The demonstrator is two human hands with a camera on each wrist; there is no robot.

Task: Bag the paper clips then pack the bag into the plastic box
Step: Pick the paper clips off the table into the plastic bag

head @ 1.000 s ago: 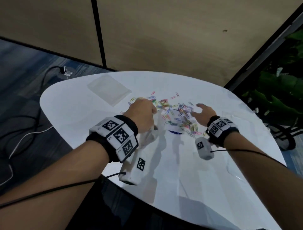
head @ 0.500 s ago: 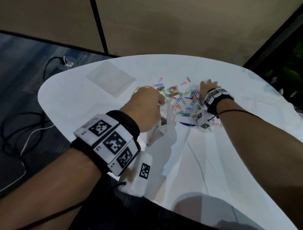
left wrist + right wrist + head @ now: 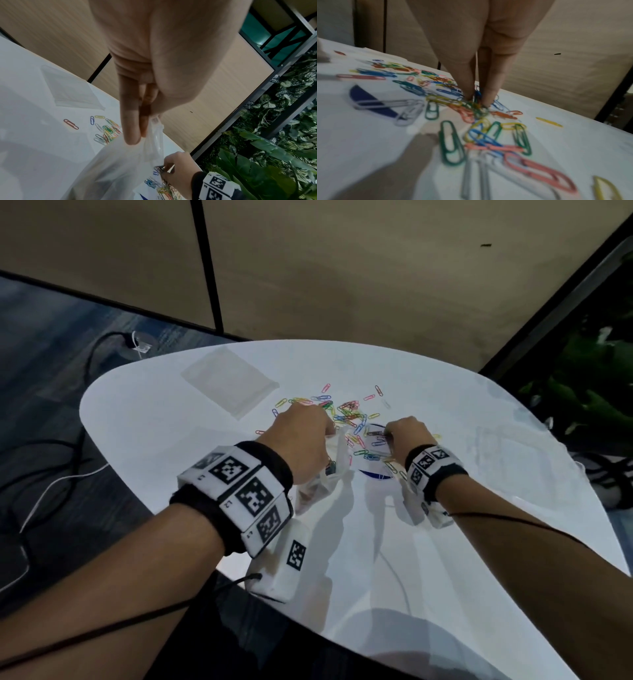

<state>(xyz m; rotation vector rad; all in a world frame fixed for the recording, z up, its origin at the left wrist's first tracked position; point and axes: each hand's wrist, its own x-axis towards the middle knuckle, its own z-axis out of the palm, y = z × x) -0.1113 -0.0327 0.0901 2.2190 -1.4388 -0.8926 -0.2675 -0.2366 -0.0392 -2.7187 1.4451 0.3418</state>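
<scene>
Coloured paper clips (image 3: 349, 414) lie scattered across the middle of the white table (image 3: 147, 412). My left hand (image 3: 303, 440) pinches the rim of a clear plastic bag (image 3: 329, 474) at the pile's left edge; in the left wrist view its fingers (image 3: 132, 129) hold the bag (image 3: 116, 162) up by its mouth. My right hand (image 3: 404, 433) sits on the pile's right side, fingertips (image 3: 486, 97) pinching a clump of clips (image 3: 476, 106). The clump also shows beside the right hand (image 3: 175, 171). A flat clear plastic box (image 3: 229, 381) rests at the back left.
A blue curved mark (image 3: 373, 474) is printed on the table under the clips. Cables (image 3: 51, 474) lie on the dark floor to the left. Leafy plants (image 3: 589, 392) stand past the table's right edge. A beige wall panel (image 3: 342, 268) rises behind.
My right hand pulled back from the far side of the pile toward me and closed its fingers on a clump of clips. The left hand kept holding the bag.
</scene>
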